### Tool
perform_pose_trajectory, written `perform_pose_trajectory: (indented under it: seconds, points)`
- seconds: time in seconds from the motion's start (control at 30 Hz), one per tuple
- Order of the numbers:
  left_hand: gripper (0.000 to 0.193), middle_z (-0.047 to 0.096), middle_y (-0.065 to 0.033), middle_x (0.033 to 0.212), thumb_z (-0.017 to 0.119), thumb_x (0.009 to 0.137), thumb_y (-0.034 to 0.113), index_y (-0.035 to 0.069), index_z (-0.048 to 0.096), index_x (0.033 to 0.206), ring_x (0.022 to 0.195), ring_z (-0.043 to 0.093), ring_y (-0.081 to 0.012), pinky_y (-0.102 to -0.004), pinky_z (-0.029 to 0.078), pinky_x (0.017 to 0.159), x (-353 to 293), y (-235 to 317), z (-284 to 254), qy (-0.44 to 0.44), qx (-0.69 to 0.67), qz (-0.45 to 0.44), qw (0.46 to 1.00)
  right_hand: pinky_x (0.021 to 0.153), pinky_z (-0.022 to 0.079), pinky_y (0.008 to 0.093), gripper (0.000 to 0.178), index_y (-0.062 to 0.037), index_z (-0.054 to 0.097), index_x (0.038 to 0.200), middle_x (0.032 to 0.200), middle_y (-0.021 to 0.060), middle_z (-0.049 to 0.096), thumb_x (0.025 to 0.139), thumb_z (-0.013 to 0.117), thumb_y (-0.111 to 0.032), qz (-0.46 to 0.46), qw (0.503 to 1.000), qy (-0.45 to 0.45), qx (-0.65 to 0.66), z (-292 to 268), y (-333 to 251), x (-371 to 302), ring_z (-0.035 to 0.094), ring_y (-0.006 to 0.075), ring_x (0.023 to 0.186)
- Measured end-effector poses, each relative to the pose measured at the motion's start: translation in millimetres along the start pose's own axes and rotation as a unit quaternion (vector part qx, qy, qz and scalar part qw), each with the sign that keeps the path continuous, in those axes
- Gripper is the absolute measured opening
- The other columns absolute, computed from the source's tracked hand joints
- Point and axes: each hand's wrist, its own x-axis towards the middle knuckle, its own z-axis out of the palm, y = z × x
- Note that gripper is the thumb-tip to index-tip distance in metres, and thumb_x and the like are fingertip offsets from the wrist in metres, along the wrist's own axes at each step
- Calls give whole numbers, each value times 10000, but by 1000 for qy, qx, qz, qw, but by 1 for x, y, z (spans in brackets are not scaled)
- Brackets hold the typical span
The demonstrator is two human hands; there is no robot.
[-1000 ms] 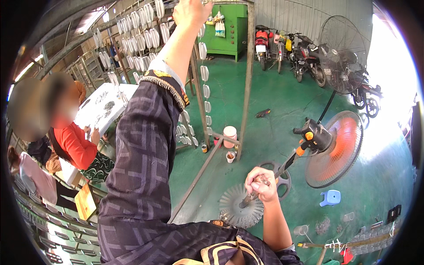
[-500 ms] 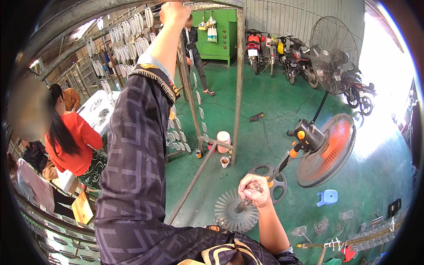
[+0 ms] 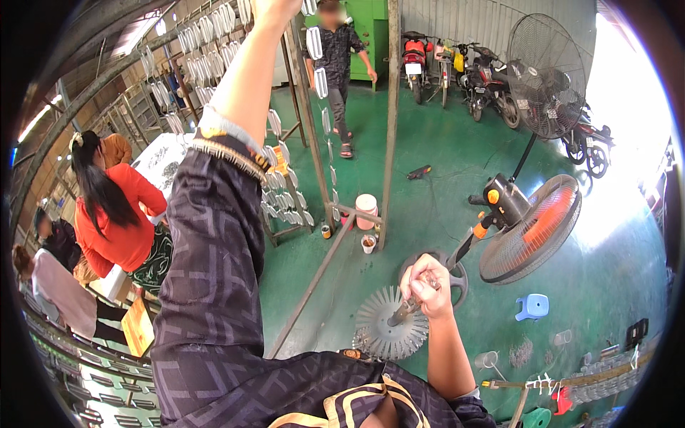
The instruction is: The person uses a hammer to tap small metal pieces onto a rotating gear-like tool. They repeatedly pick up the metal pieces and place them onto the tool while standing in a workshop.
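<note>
My left arm, in a dark patterned sleeve, reaches up at the left. My left hand (image 3: 280,7) is cut off by the top edge beside a hanging chain of white, oval loop-shaped pieces (image 3: 321,83); its fingers are hidden. Low in the middle, my right hand (image 3: 428,284) is closed round a metal rod (image 3: 407,311). At the rod's lower end is a round grey disc (image 3: 378,341) with many radial slots round its rim.
A metal frame (image 3: 390,128) stands ahead, with a pink-white bucket (image 3: 366,210) and cup (image 3: 368,243) at its foot. Right are an orange-centred fan (image 3: 531,228), a blue stool (image 3: 532,307) and parked motorbikes. People sit at a table (image 3: 150,160) on the left; another person (image 3: 339,71) stands ahead.
My left hand has risen partly out of view. My right hand, with the rod and disc, appears slightly further right and up. The person ahead has come nearer.
</note>
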Motion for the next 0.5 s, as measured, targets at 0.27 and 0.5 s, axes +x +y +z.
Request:
perform_pose_trajectory:
  seconds: [0.27, 0.5]
  points:
    - [302, 604, -59, 650, 695, 744, 303, 11, 644, 801, 615, 557, -172, -299, 440, 573, -113, -7, -57, -162, -95, -45, 981, 586, 395, 209, 65, -17, 492, 787, 732, 65, 547, 758, 546, -41, -37, 996, 18, -82, 6, 0, 3, 498, 86, 644]
    - [233, 640, 3, 737, 707, 748, 199, 5, 669, 872, 678, 525, -48, -226, 436, 639, -247, -56, -98, -309, -185, -117, 926, 519, 380, 185, 158, 24, 563, 909, 665, 16, 533, 783, 526, -64, -62, 989, 65, -117, 24, 4, 7, 513, 64, 575]
